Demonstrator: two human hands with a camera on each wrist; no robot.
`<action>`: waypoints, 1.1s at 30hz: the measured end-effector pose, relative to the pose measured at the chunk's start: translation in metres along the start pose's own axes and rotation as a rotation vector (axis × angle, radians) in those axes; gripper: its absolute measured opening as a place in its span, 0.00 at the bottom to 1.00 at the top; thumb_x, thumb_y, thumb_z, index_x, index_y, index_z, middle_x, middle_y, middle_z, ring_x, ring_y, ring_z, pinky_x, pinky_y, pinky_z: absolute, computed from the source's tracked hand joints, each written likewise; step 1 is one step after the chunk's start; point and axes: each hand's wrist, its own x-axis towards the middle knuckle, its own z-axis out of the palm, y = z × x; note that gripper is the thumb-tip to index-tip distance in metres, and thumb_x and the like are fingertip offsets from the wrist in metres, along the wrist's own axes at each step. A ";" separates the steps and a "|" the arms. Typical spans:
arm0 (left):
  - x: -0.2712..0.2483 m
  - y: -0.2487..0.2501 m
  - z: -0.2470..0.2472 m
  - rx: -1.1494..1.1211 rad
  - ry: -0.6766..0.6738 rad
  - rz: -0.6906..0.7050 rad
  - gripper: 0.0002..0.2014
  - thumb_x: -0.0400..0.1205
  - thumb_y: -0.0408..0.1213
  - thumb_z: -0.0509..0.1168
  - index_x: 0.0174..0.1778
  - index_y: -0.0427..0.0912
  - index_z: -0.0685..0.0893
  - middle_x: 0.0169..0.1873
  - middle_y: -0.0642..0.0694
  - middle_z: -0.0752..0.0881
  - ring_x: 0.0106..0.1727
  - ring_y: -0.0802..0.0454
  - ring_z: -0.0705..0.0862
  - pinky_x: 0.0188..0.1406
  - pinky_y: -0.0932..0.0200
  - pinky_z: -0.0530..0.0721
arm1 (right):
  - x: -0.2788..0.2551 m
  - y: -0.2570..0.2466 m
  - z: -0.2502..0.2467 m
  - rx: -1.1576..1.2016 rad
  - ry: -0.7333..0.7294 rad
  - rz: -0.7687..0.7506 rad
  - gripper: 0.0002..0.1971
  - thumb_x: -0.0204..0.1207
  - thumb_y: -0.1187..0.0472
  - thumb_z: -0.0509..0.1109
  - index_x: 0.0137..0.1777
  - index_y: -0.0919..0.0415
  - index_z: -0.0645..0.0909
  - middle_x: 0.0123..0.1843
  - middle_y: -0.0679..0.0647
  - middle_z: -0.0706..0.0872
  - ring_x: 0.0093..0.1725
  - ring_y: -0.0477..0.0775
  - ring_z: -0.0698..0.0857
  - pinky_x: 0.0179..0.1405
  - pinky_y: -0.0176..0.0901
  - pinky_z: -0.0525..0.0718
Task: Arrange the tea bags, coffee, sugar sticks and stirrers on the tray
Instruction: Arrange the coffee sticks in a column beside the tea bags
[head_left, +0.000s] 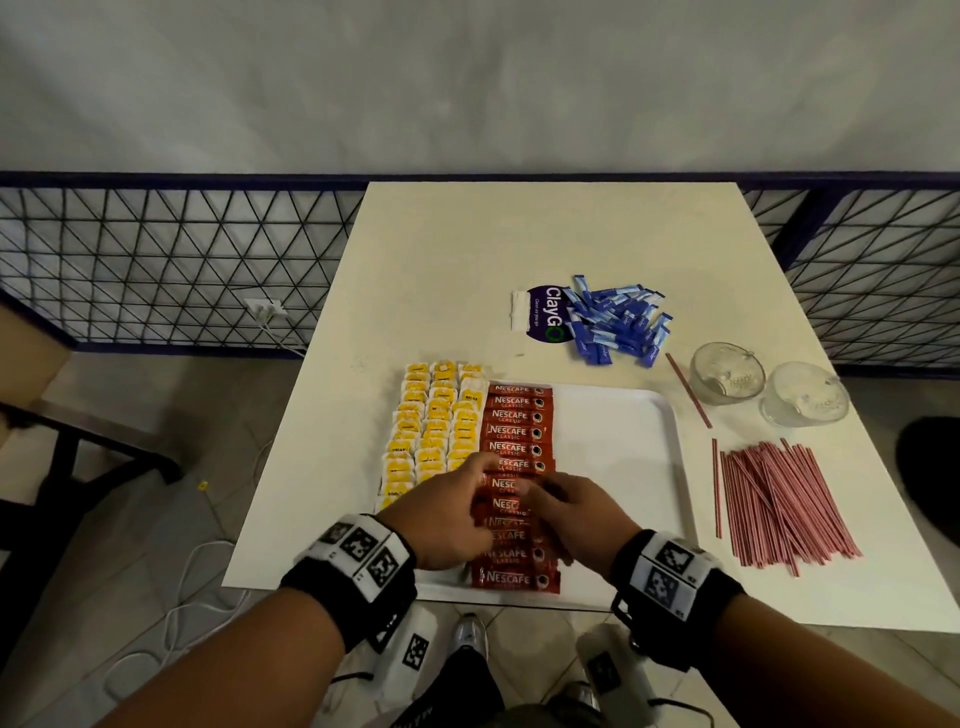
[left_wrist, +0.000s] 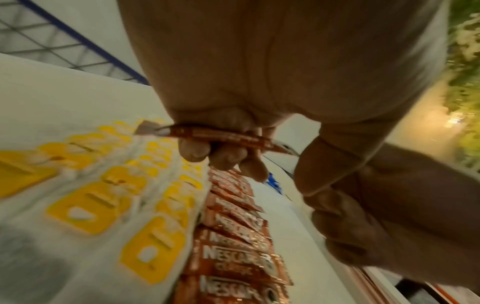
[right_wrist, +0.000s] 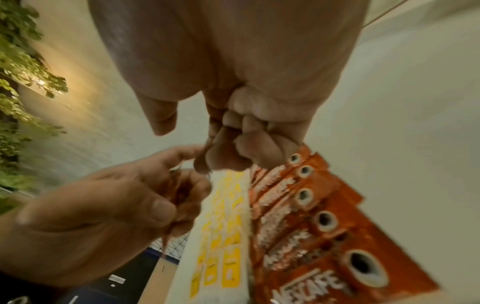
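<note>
Red coffee sachets (head_left: 517, 447) lie in one overlapping column down the middle-left of the white tray (head_left: 618, 441), lower centre of the head view. Left hand (head_left: 452, 514) hovers over the lower half of that column, fingers curled round a small stack of sachets (left_wrist: 221, 136), seen edge-on in the left wrist view. Right hand (head_left: 576, 512) just beside it, fingertips (right_wrist: 233, 156) bunched and curled down at the column; cannot tell whether they pinch a sachet. Yellow tea bags (head_left: 434, 426) in three columns touch the left edge of the coffee column, filling the tray's left side. Right half of tray bare. Blue sugar sticks (head_left: 615, 325) heaped on the table (head_left: 467, 249) above the tray, partly over a purple sticker (head_left: 545, 312). Red-striped stirrers (head_left: 779, 499) piled right of the tray, one stray stirrer (head_left: 688, 389) near its upper right corner. Two clear glass cups (head_left: 769, 387) at right edge of table.
</note>
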 end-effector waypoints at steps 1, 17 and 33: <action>0.002 0.006 0.003 0.027 -0.024 0.038 0.42 0.73 0.39 0.69 0.79 0.60 0.53 0.61 0.50 0.84 0.57 0.52 0.85 0.56 0.52 0.86 | 0.002 -0.005 0.003 -0.001 -0.028 -0.026 0.19 0.77 0.41 0.66 0.47 0.59 0.83 0.33 0.55 0.87 0.27 0.52 0.83 0.30 0.48 0.83; 0.001 -0.013 -0.007 -0.658 0.224 -0.049 0.08 0.84 0.31 0.64 0.53 0.47 0.86 0.23 0.50 0.79 0.21 0.53 0.72 0.23 0.59 0.75 | 0.002 -0.008 -0.019 0.338 0.090 -0.009 0.10 0.80 0.59 0.69 0.45 0.67 0.82 0.33 0.57 0.88 0.26 0.55 0.80 0.28 0.45 0.81; 0.004 -0.016 0.001 -0.707 0.392 -0.117 0.06 0.79 0.24 0.69 0.44 0.39 0.87 0.33 0.40 0.87 0.32 0.48 0.86 0.37 0.50 0.86 | 0.008 0.016 -0.015 0.266 0.180 0.080 0.04 0.78 0.66 0.70 0.45 0.67 0.84 0.37 0.61 0.90 0.35 0.54 0.88 0.39 0.47 0.89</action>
